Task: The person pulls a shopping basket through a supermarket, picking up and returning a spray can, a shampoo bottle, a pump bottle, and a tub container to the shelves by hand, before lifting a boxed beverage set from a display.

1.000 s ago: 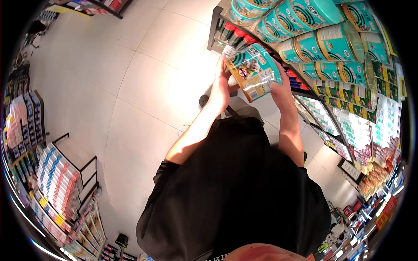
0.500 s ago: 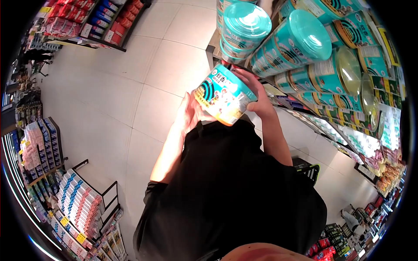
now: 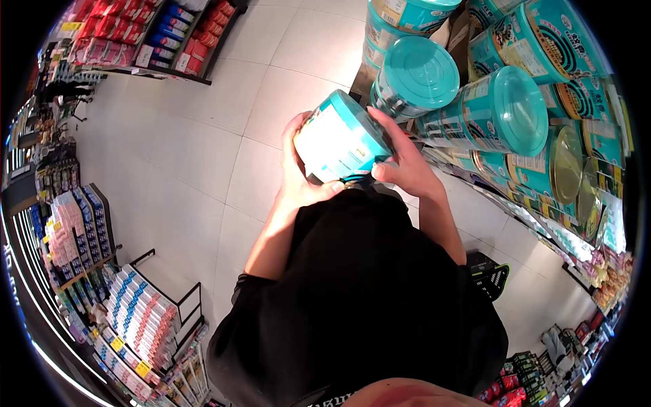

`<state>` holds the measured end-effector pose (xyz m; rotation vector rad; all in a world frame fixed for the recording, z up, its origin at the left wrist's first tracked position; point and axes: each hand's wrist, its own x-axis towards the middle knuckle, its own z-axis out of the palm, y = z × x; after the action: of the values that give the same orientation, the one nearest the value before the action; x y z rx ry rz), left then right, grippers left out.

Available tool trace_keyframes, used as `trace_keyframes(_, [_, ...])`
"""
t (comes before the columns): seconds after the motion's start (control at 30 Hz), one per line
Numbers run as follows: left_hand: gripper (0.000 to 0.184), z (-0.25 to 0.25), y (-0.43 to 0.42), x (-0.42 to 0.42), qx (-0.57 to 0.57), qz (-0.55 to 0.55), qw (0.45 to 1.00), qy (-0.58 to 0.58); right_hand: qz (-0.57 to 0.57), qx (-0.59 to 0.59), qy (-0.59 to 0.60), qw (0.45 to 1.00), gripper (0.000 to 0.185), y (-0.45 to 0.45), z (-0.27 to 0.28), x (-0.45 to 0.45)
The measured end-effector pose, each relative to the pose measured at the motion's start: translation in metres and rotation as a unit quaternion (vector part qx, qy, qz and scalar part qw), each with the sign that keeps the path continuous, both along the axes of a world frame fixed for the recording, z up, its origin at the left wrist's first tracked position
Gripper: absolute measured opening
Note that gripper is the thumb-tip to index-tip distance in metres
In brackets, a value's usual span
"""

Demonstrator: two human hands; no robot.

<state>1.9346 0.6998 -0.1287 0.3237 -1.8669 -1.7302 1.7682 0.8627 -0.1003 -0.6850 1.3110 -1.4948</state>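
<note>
Between my two hands is a turquoise tub of mosquito coils [image 3: 336,142], held tilted in front of my chest. A pale panel of small print on its side faces up, and part of the black coil picture shows at its lower edge. My left hand [image 3: 302,169] wraps the tub's left side, with the thumb along the bottom edge. On the opposite side, my right hand [image 3: 408,169] grips the lid end, thumb below and fingers above. Just beyond that hand stands a stacked tub with a turquoise lid [image 3: 420,71].
More mosquito coil tubs [image 3: 512,112] are piled at the right, some lying with lids outward. A dark basket [image 3: 489,275] is by my right side. Shelves of red and blue packs [image 3: 166,34] stand far left; stacked boxes [image 3: 142,315] are lower left.
The tub has been turned, so the picture label has rolled away and the printed panel shows. My left hand has shifted higher round its side. The view has moved slightly.
</note>
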Motion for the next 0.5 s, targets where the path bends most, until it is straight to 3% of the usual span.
trace_keyframes(0.03, [0.123, -0.004, -0.015, 0.001, -0.123, 0.006, 0.992, 0.010, -0.006, 0.003, 0.020, 1.000, 0.119, -0.006, 0.007, -0.001])
trace_keyframes(0.1, [0.127, 0.004, -0.025, -0.012, -0.252, 0.030, 0.964, 0.083, -0.015, 0.011, 0.102, 0.995, 0.125, -0.019, 0.029, -0.007])
trace_keyframes(0.17, [0.123, 0.018, -0.033, -0.024, -0.311, 0.029, 0.942, 0.125, -0.031, 0.016, 0.171, 0.985, 0.125, -0.029, 0.058, -0.010])
trace_keyframes(0.27, [0.121, 0.021, -0.043, -0.045, -0.334, 0.039, 0.920, 0.200, -0.078, 0.011, 0.282, 0.956, 0.120, -0.033, 0.094, -0.010])
trace_keyframes(0.33, [0.120, 0.032, -0.054, -0.062, -0.293, -0.019, 0.931, 0.215, -0.116, 0.009, 0.393, 0.912, 0.118, -0.036, 0.111, -0.012])
trace_keyframes(0.43, [0.120, 0.026, -0.060, -0.099, -0.226, -0.070, 0.934, 0.269, -0.190, 0.092, 0.519, 0.828, 0.118, -0.035, 0.136, -0.012])
trace_keyframes(0.5, [0.119, 0.033, -0.055, -0.120, -0.181, -0.094, 0.936, 0.288, -0.210, 0.144, 0.529, 0.809, 0.114, -0.037, 0.152, -0.014])
